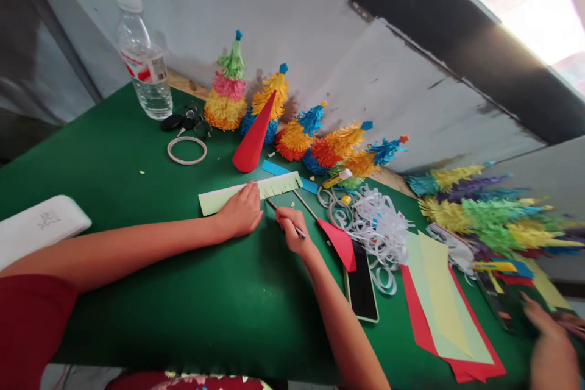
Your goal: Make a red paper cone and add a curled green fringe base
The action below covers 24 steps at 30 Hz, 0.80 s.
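Note:
My left hand (241, 209) lies with its fingers pressed together on a pale green paper strip (214, 200), holding it against the green table. Slits run along the strip's right part, making a fringe. Just to the right, my right hand (294, 228) is closed round a thin dark stick-like tool (272, 204), its tip near the strip's lower edge. A blue paper strip (275, 168) lies behind, partly under the green one. Behind my left hand stands a plain red paper cone (254, 141). A thin stick (305, 203) and a red paper piece (339, 242) lie to the right.
Fringed paper cones (227, 92) line the wall. A water bottle (148, 73), keys (185, 120) and tape ring (187, 150) stand or lie back left. Rightward are white shreds (377, 225), a phone (363, 286), paper sheets (445, 298) and another person's blurred hand (551, 341).

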### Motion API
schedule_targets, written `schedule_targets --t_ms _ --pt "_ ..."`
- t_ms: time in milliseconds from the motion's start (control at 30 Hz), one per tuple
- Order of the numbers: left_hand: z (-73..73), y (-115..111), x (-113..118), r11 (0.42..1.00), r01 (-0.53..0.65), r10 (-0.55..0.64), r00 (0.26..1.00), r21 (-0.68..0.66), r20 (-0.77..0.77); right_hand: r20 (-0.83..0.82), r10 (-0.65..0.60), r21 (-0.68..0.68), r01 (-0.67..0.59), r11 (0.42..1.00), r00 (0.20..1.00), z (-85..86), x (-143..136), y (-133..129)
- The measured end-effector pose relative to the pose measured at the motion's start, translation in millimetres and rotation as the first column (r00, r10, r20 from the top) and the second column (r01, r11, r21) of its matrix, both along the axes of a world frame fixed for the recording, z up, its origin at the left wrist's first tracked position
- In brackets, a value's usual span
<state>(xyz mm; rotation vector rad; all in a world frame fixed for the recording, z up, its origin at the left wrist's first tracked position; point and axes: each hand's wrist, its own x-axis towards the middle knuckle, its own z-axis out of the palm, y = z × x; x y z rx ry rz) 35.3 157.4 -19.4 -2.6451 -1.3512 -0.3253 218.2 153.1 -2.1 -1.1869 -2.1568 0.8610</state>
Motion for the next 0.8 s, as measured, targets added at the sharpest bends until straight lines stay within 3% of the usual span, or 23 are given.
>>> schedule_targets --t_ms 167,333,500,800 --pt "-0.6 -0.2 0.2 1.0 -0.009 0.009 1.0 0.001 0.004 -0.079 -0.027 0.028 0.03 0.999 0.997 -10.3 6.4 -13.0" --pt "0.4 -0.5 0.4 0.999 -0.044 0.046 0.997 -0.02 0.07 -0.336 -0.125 -0.028 0.123 0.992 0.934 -22.3 -5.1 10.2" --pt "1.5 -0.5 0.6 0.998 -0.046 0.047 0.998 -0.03 0.045 -0.223 -0.074 0.04 0.085 0.996 0.972 -19.1 -23.0 35.4" --pt "-0.9 -1.5 1.2 0.999 -0.042 0.042 0.999 -0.006 0.018 -0.173 -0.035 0.08 0.05 0.996 0.984 -16.9 -23.7 33.5"
